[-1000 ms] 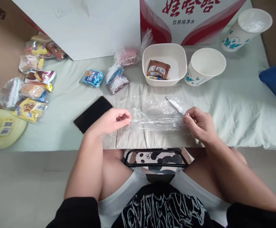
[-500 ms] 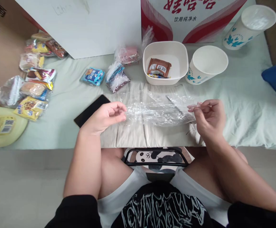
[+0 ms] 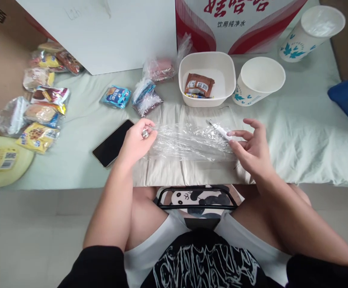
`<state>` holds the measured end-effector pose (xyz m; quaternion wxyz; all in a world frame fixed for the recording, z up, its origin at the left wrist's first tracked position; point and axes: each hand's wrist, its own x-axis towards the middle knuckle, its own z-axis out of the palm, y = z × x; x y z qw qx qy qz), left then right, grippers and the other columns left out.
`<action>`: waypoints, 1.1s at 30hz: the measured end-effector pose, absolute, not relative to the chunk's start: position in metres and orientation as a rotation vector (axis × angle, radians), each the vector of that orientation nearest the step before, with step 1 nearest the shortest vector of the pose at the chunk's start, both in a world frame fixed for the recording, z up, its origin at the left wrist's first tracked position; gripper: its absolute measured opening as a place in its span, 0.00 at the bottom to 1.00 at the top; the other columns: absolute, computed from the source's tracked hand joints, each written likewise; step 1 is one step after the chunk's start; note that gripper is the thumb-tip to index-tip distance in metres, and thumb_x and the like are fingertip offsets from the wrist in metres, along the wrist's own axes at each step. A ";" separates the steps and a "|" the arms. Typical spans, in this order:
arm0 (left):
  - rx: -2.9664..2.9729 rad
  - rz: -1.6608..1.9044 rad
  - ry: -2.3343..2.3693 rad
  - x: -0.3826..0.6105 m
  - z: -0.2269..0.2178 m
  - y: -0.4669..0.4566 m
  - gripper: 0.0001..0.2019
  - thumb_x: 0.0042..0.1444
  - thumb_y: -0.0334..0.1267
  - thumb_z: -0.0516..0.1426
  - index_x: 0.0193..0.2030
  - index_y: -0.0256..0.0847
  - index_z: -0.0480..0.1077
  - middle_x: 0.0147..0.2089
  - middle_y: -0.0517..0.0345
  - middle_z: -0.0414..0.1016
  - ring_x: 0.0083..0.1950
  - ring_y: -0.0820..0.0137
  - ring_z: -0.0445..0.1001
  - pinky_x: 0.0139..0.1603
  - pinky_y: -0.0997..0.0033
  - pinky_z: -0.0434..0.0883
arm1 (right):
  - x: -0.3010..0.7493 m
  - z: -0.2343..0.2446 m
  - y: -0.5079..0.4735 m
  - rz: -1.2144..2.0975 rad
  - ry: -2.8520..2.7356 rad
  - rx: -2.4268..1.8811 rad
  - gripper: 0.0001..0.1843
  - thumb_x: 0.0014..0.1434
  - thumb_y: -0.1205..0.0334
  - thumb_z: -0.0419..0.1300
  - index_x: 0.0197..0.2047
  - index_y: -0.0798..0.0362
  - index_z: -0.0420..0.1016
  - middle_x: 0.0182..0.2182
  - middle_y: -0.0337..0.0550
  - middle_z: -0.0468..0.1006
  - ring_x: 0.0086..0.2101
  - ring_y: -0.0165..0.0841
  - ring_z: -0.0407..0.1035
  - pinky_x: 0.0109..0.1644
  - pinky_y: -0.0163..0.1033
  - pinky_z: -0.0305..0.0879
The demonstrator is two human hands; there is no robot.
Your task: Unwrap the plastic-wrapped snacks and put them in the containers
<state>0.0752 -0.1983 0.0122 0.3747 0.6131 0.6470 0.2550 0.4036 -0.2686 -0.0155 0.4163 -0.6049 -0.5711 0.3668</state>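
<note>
Plastic film (image 3: 189, 143); right hand (image 3: 253, 151) newly splayed

Home or dorm room, can't tell which: bedsheet-like cloth (image 3: 309, 152) under the fingers (image 3: 146, 123), phone (image 3: 114, 143) beside the left ones, snacks (image 3: 39, 138) farther left, carton (image 3: 132, 36) beyond.

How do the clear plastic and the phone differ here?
The clear plastic is see-through and crinkled; the phone has a smooth, dark screen. The clear plastic spans between the left hand and right hand; the phone lies partly hidden by the left hand. The clear plastic looks larger than the phone. Both are over pale cloth.
</note>
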 end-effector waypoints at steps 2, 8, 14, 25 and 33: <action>1.615 0.606 1.704 0.075 0.013 -0.198 0.09 0.56 0.37 0.59 0.44 0.42 0.72 0.35 0.61 0.73 0.30 0.72 0.68 0.32 0.72 0.66 | 0.404 -0.015 -0.268 0.901 -1.430 -1.571 0.29 0.65 0.52 0.63 0.63 0.45 0.55 0.37 0.39 0.75 0.19 0.27 0.61 0.20 0.38 0.57; 1.710 0.564 1.822 0.082 0.011 -0.193 0.06 0.54 0.35 0.60 0.39 0.42 0.72 0.25 0.67 0.65 0.28 0.72 0.64 0.37 0.69 0.65 | 0.404 -0.009 -0.264 0.606 -1.485 -1.753 0.11 0.61 0.63 0.62 0.46 0.47 0.67 0.24 0.32 0.64 0.22 0.29 0.62 0.27 0.40 0.59; 1.872 0.723 1.902 0.095 -0.002 -0.182 0.13 0.55 0.35 0.64 0.47 0.42 0.73 0.47 0.52 0.75 0.47 0.62 0.76 0.58 0.59 0.71 | 0.409 -0.013 -0.264 0.434 -1.613 -1.834 0.19 0.57 0.63 0.63 0.51 0.46 0.66 0.34 0.37 0.70 0.23 0.29 0.62 0.30 0.42 0.62; 1.801 0.615 1.621 0.108 -0.005 -0.174 0.18 0.51 0.29 0.60 0.50 0.44 0.71 0.37 0.58 0.73 0.47 0.62 0.75 0.58 0.57 0.73 | 0.418 -0.012 -0.288 0.332 -2.030 -1.845 0.39 0.52 0.64 0.63 0.68 0.45 0.62 0.59 0.59 0.64 0.58 0.57 0.65 0.59 0.70 0.67; 1.339 0.696 1.200 0.103 0.012 -0.179 0.17 0.46 0.40 0.61 0.45 0.46 0.66 0.32 0.64 0.62 0.37 0.64 0.81 0.32 0.68 0.77 | 0.425 0.022 -0.265 0.442 -2.056 -1.469 0.35 0.59 0.47 0.68 0.66 0.43 0.65 0.67 0.58 0.64 0.70 0.60 0.57 0.71 0.70 0.59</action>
